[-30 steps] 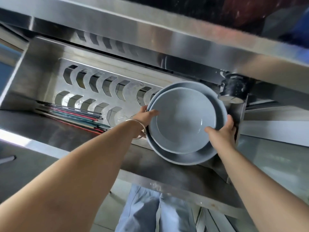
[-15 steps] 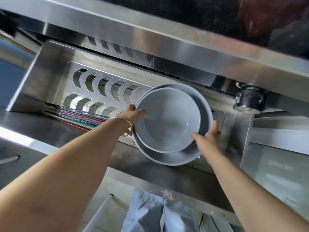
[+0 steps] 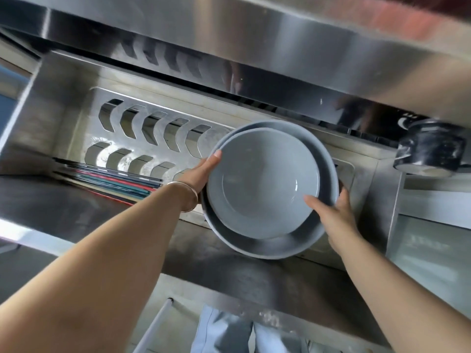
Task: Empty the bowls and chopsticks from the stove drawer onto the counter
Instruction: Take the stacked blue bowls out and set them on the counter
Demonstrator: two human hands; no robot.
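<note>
1. Hands: left hand [image 3: 204, 171] and right hand [image 3: 334, 212] grip opposite rims of the stacked grey bowls [image 3: 267, 184], smaller nested in larger, held over the open stove drawer [image 3: 51, 110].
2. Chopsticks [image 3: 114, 180] lie at the drawer's left, untouched.
3. Progress, as judged: early; nothing seen on the worktop [image 3: 254, 29].

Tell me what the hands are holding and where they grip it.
Both hands hold the two stacked grey bowls by opposite rims: left hand on the left edge, right hand on the lower right edge.
</note>
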